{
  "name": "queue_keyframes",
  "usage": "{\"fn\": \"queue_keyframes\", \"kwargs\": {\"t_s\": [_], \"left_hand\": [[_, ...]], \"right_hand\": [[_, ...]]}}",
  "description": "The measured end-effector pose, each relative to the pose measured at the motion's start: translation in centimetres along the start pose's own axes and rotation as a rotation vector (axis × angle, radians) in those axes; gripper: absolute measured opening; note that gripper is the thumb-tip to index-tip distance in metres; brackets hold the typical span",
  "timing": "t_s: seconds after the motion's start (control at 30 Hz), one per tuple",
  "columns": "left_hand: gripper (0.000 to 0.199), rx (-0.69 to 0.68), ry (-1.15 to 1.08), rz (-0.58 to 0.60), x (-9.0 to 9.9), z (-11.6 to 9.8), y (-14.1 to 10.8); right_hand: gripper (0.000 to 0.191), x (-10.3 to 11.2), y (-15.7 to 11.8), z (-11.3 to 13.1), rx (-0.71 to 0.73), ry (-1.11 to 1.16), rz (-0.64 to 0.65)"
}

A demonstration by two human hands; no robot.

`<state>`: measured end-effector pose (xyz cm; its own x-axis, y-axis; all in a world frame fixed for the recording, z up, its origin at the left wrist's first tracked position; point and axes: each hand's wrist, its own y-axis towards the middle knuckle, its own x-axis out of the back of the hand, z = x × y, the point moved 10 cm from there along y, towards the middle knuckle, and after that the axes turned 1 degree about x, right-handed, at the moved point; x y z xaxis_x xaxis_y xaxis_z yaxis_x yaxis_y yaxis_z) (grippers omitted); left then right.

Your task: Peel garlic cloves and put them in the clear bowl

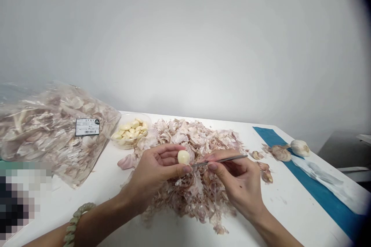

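Observation:
Between the thumb and fingers of my left hand [158, 166] is a peeled, pale garlic clove [183, 157]. My right hand [242, 183] grips a thin metal tool [228, 159], pinched like a pen, with its narrow end touching or very close to the clove. What kind of tool it is I cannot tell for sure. Under and behind both hands spreads a big heap of garlic skins [191, 135]. A clear plastic bowl [145, 119] of peeled cloves [131, 128] stands behind my left hand.
At left lies a clear bag [55, 123] full of skins, with a price label [87, 127]. Right of the heap are loose unpeeled cloves [266, 173] and garlic bulbs [300, 148] beside a blue strip [307, 185] and a white plastic bag [327, 177]. A wall [185, 46] rises behind the table.

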<state>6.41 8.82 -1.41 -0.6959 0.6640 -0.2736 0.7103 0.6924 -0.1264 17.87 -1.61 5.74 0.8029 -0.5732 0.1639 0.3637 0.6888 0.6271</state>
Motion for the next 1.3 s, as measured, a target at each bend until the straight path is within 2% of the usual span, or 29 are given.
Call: {"fn": "queue_keyframes", "kwargs": {"t_s": [0.17, 0.4, 0.63, 0.83, 1.1, 1.23, 1.3], "left_hand": [[0.039, 0.021, -0.049, -0.027, 0.5, 0.3, 0.3], [0.037, 0.031, -0.116, -0.009, 0.2, 0.3, 0.3], [0.041, 0.040, -0.135, 0.004, -0.1, 0.2, 0.1], [0.038, 0.033, -0.151, 0.049, -0.5, 0.3, 0.0], [0.043, 0.019, -0.197, 0.108, -1.3, -0.2, -0.2], [0.039, 0.039, -0.257, 0.147, -1.8, -0.1, -0.2], [0.039, 0.041, -0.219, 0.143, -1.6, -0.4, -0.2]], "right_hand": [[0.009, 0.5, 0.0, -0.2, -0.008, 0.038, -0.035], [0.005, 1.6, 0.0, -1.3, -0.050, 0.037, -0.119], [0.009, 2.4, 0.1, -1.9, -0.125, -0.070, -0.194], [0.010, 2.8, 0.3, -1.5, -0.125, -0.171, -0.247], [0.012, 2.2, 0.8, -2.3, -0.116, -0.253, -0.171], [0.013, 2.1, 0.8, -2.6, -0.097, -0.286, -0.149], [0.014, 2.1, 0.8, -2.5, -0.082, -0.303, -0.142]]}}
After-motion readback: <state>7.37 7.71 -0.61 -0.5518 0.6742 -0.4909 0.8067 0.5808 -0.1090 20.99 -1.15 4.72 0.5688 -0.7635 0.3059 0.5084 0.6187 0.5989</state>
